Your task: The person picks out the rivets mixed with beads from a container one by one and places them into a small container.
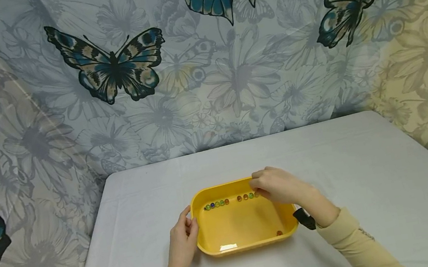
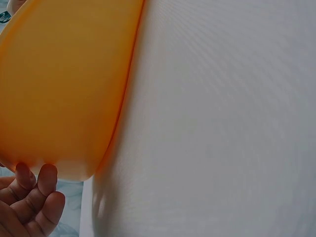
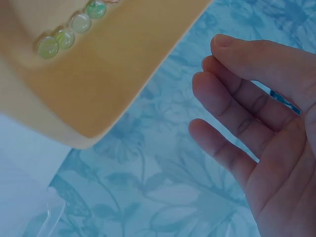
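— Marbles [image 1: 216, 204] lie in a row along the far inner wall of a yellow tray [image 1: 234, 227], which sits at the lower middle of the head view on a bench [image 1: 373, 173] covered in a pale cloth. What do the hands do with it?

— The left hand [image 1: 183, 242] rests against the tray's left wall, thumb at the rim and fingers loosely bent along the outside. The left wrist view shows its fingertips [image 2: 37, 177] touching the underside edge of the tray [image 2: 64, 84], with the cloth of the bench [image 2: 222, 123] filling the right of that frame.

— And the right hand?

— The right hand [image 1: 278, 185] hangs over the tray's far right corner, knuckles up, covering the right end of the marble row. In the right wrist view the right hand [image 3: 261, 128] shows its fingers relaxed and nearly straight, with nothing in the palm; the tray [image 3: 113, 74] sits at the upper left of that frame, and four pale green marbles [image 3: 71, 29] show through its wall.

— Anything apart from the row?

— One reddish marble [image 1: 279, 233] lies alone in the near right corner of the tray, well apart from the others.

— What else is around?

— A curtain [image 1: 201, 60] printed with flowers and dark blue butterflies fills the upper half of the head view and wraps both sides of the bench. A cream sleeve [image 1: 355, 242] covers the right forearm, and a black strap [image 1: 305, 219] sits at that wrist, just beside the tray's right wall.
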The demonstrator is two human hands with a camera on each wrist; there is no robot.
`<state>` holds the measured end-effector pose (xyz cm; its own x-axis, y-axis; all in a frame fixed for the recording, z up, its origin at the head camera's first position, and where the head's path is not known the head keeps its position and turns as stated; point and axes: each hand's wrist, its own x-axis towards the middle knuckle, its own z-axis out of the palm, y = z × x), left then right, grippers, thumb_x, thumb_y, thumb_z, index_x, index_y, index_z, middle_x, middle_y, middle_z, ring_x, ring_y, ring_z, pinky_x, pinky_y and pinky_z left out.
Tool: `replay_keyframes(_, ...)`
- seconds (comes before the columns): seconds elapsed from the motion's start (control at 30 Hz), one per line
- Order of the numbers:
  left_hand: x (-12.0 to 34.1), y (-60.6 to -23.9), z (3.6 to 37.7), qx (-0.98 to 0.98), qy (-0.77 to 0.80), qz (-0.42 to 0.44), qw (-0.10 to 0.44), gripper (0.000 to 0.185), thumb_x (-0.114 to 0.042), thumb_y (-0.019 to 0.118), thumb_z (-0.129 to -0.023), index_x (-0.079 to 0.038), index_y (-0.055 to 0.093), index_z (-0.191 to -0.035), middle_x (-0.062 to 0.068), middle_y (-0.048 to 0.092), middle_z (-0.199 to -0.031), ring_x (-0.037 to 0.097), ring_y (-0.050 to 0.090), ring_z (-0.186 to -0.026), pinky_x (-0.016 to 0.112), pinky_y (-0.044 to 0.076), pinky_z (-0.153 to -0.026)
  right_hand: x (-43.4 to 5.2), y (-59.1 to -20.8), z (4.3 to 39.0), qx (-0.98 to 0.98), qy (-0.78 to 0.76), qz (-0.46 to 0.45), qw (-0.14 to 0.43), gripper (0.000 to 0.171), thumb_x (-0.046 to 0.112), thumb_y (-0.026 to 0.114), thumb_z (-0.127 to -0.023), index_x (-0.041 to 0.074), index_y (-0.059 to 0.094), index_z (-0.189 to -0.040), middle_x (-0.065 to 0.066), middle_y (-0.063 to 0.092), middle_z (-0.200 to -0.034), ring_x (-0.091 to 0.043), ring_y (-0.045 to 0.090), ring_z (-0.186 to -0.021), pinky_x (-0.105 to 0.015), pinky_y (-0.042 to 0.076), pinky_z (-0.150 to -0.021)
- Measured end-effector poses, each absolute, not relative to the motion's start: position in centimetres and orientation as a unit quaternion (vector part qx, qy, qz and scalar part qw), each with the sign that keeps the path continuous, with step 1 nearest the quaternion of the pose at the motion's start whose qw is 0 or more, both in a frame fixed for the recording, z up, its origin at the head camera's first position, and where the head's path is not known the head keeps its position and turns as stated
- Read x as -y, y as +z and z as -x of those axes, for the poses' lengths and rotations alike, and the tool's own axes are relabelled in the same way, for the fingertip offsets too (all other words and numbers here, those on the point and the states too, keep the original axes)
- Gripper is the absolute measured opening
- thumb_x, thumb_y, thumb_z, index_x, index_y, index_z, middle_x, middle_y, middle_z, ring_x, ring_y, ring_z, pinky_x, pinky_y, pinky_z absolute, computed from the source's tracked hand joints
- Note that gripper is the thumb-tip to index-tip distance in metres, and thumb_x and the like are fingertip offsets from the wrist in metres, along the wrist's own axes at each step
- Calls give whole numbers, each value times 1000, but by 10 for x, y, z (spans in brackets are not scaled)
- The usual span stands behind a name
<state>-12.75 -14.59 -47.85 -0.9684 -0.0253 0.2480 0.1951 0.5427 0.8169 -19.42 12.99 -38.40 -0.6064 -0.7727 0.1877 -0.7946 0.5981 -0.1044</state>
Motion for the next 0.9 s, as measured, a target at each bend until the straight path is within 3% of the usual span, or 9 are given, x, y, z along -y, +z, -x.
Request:
replay_keyframes(0.23, 146, -478, 127, 871, -474, 53, 117, 36, -6, 53, -92, 4, 50, -126, -3, 47, -71, 6, 44, -58, 19, 41, -50, -140, -384, 195, 893, 102, -434, 66, 26, -10, 62, -74, 12, 51, -67, 6, 38, -65, -9, 33, -58, -28, 36, -61)
replay_keyframes(0.47, 146, -478, 127, 871, -474, 53, 119, 35, -5, 53, -92, 5, 51, -125, -3, 47, -71, 6, 44, -58, 20, 41, -50, -152, -386, 195, 900, 101, -420, 62, 28, -7, 63, -78, 14, 47, -67, 6, 35, -64, -8, 31, -56, -28, 33, -61)
replay_keyframes(0.9, 146, -477, 127, 872, -476, 46, 110, 36, -6, 53, -92, 4, 50, -126, -3, 47, -71, 6, 44, -58, 19, 41, -51, -170, -388, 192, 908, 111, -401, 54, 17, -4, 69, -77, 9, 58, -74, 6, 44, -67, -7, 38, -57, -31, 42, -63)
